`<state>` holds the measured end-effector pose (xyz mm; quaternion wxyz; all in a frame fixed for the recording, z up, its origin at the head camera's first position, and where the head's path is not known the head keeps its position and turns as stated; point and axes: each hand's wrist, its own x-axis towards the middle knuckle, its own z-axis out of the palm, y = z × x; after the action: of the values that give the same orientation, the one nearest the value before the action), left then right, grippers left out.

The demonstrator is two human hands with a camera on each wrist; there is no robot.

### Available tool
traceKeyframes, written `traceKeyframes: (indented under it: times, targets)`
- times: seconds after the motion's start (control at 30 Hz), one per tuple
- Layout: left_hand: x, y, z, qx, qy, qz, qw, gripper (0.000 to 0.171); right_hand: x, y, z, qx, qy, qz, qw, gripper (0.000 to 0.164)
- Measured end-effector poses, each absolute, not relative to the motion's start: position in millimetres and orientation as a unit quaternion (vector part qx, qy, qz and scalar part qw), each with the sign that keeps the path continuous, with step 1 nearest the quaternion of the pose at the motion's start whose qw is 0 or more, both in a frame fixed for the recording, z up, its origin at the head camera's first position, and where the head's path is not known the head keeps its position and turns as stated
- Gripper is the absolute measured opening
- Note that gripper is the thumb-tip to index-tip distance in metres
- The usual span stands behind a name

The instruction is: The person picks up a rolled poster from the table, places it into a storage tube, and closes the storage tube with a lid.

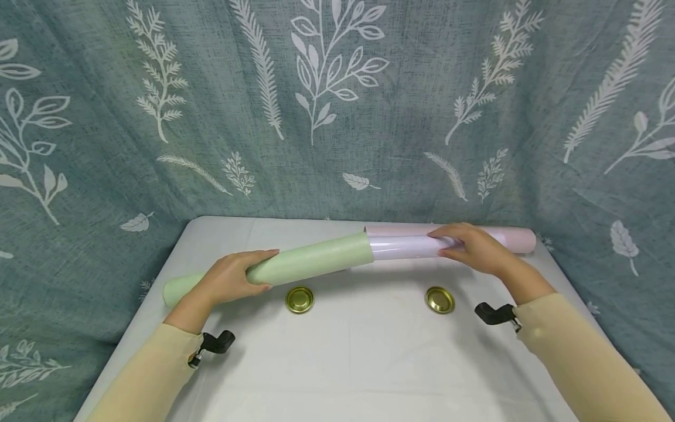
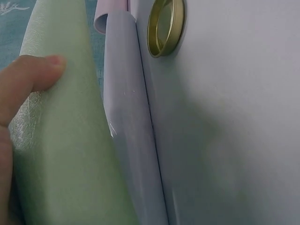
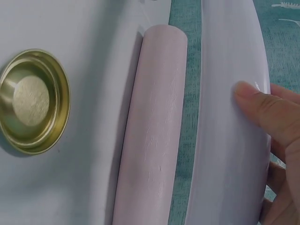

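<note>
My left hand (image 1: 227, 280) grips a pale green roll of sheet material (image 1: 316, 258), which slants across the back of the table. In the left wrist view the thumb lies over the green roll (image 2: 70, 122). My right hand (image 1: 477, 249) holds a glossy pale lilac roll (image 1: 403, 247) between thumb and fingers. The green roll's right end overlaps the lilac roll in the head view, hiding its left part. A pink roll (image 1: 517, 239) lies behind them along the table's back edge. In the right wrist view the lilac roll (image 3: 229, 131) appears raised beside the pink roll (image 3: 152, 122).
Two small shallow gold dishes stand on the white table (image 1: 358, 351) in front of the rolls: a left dish (image 1: 299, 299) and a right dish (image 1: 440, 299). A blue-green curtain (image 1: 337, 170) with white leaf prints hangs behind and at both sides.
</note>
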<state>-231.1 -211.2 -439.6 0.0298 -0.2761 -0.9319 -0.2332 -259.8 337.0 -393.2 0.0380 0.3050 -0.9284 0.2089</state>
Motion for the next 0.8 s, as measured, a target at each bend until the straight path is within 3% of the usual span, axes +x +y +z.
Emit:
traceKeyframes:
  times: [0.8]
  targets:
    - [-231, -197, -438, -0.301, -0.925, -0.229, 0.028, 0.074, -264, 285, -395, 0.384, -0.894, 0.215, 0.080, 0.045]
